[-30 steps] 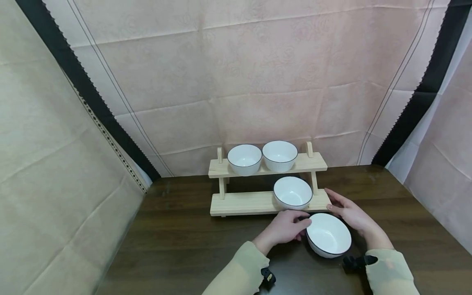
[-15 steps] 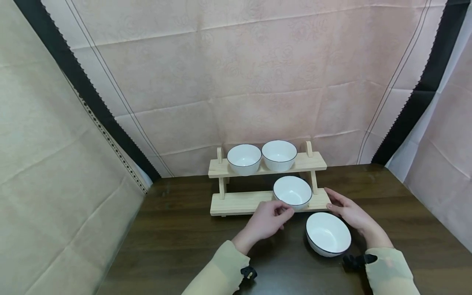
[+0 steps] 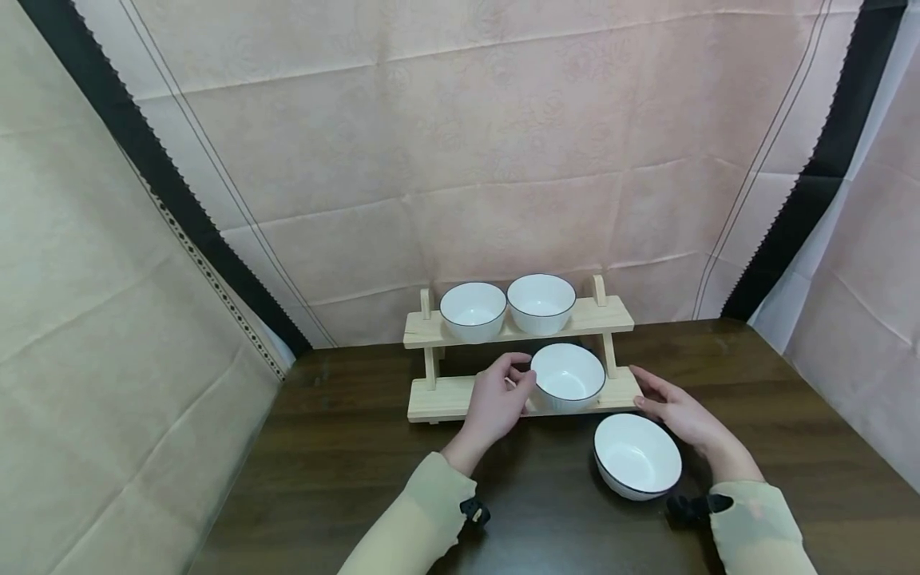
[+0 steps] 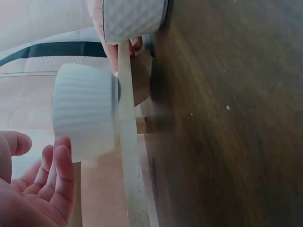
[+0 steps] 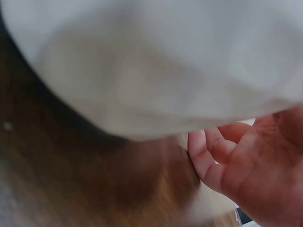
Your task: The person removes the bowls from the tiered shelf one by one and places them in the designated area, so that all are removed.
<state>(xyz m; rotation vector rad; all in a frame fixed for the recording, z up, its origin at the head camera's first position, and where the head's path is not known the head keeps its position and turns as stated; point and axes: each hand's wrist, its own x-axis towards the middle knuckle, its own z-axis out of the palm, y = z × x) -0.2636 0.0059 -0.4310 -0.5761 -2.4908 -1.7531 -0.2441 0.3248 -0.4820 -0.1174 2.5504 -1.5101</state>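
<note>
A white bowl with a dark rim (image 3: 568, 372) sits on the lower board of a two-tier wooden rack (image 3: 444, 398). My left hand (image 3: 496, 401) is at this bowl's left side. In the left wrist view its fingertips (image 4: 62, 150) overlap the ribbed wall of the bowl (image 4: 87, 111), while the thumb stands apart. My right hand (image 3: 679, 415) pinches the right end of the rack's lower board, with fingers on both sides of it. Another white bowl (image 3: 637, 457) stands on the table in front of the right hand; its outside fills much of the right wrist view.
Two more white bowls, left (image 3: 473, 311) and right (image 3: 541, 303), stand side by side on the upper board. The rack is near the back edge of the dark wooden table (image 3: 345, 479). Pale cloth walls (image 3: 503, 160) close in the back and sides.
My left hand has left the front bowl and moved left and forward to the left side of the lower-board bowl. The right hand keeps its place at the rack's end.
</note>
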